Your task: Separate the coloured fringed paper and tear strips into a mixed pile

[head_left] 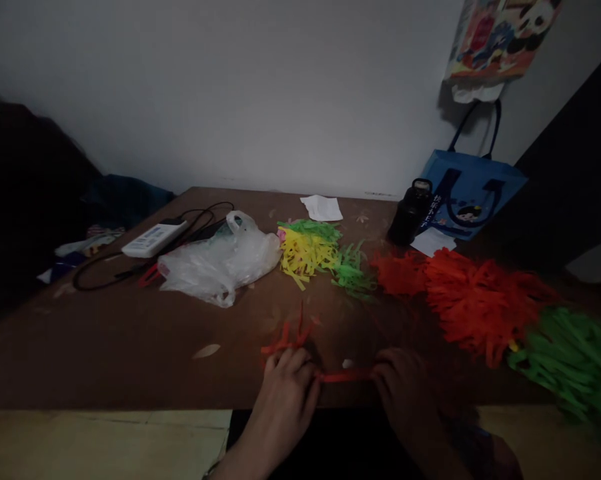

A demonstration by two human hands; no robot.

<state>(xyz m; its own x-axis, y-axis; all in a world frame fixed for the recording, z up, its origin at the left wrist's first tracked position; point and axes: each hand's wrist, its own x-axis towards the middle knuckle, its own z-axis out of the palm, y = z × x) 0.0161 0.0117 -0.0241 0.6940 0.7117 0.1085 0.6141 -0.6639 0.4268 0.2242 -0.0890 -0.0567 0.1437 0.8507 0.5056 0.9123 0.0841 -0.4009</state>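
Note:
A narrow red strip [347,377] stretches between my two hands at the table's front edge. My left hand [293,380] is closed on its left end, with red fringed paper [286,339] fanning out just beyond the fingers. At the strip's right end my right hand [400,380] pinches it, fingers dim and slightly blurred. Behind my hands lie yellow fringed paper [307,253] and green fringed paper [353,270]. A large red fringed bundle [480,300] is to the right, beside a green fringed bundle [575,360].
On the brown table [130,353] are a crumpled clear plastic bag [220,260], a white power strip [154,238] with black cables, and a white paper [322,208]. A black bottle [410,213] stands by a blue bag [473,190]. A tissue pack [503,40] hangs on the wall.

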